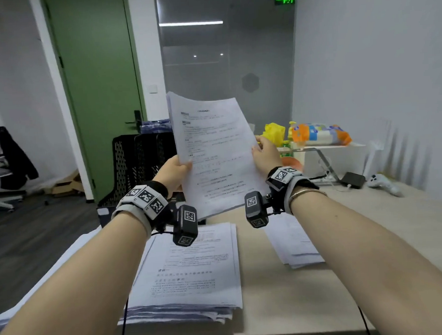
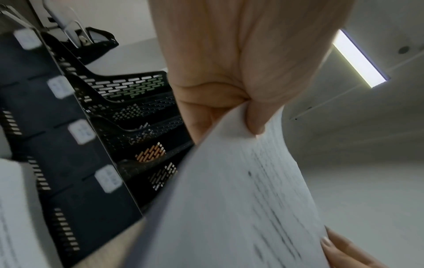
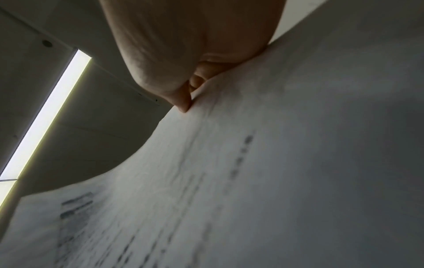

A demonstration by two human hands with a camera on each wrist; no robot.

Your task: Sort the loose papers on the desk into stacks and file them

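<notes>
A thin bundle of printed sheets (image 1: 214,152) stands upright above the desk, held at both sides. My left hand (image 1: 175,169) pinches its left edge, thumb on the front; the left wrist view shows that pinch (image 2: 250,116) on the paper (image 2: 241,199). My right hand (image 1: 265,153) pinches the right edge, and the right wrist view shows its thumb tip (image 3: 184,105) pressed to the sheet (image 3: 252,181). A thick stack of papers (image 1: 192,274) lies on the desk below. A smaller stack (image 1: 295,242) lies to its right, partly under my right forearm.
A black mesh file tray rack (image 1: 140,161) stands behind the held sheets, its tiers seen close in the left wrist view (image 2: 128,127). More paper (image 1: 66,262) lies at the desk's left edge. A side table (image 1: 334,148) with bags, a black box (image 1: 352,179) and a white controller (image 1: 383,183) are at right.
</notes>
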